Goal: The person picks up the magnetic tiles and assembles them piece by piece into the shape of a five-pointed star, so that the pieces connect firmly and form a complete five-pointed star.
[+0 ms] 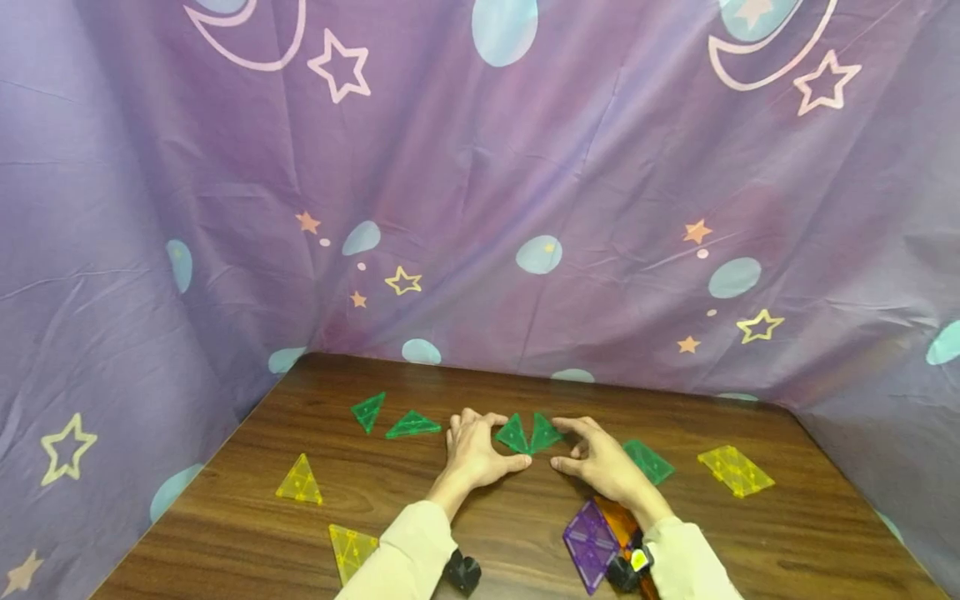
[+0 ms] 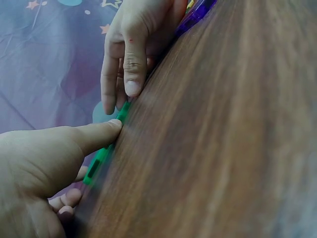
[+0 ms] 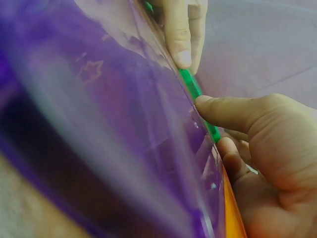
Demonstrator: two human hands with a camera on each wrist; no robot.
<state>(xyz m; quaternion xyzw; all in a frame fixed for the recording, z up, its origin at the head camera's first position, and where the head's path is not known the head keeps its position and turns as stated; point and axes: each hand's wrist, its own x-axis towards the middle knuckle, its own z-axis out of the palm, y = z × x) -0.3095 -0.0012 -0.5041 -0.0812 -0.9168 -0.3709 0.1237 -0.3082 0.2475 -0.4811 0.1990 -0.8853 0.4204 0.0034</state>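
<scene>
Head view: left hand point(image 1: 474, 451) pinches one green triangle point(image 1: 513, 435), right hand point(image 1: 602, 460) its green twin point(image 1: 544, 433) (light, stiff, slick, I'd guess); edges should grip best.

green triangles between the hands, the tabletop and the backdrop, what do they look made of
Green triangles: probably hard, smooth plastic, as they look translucent with crisp straight edges. Tabletop: wood or wood-look laminate with a slight sheen; brown grain streaks show, but can't settle which. Backdrop: likely thin printed cloth, softly shiny, hanging in folds and creases.
</scene>
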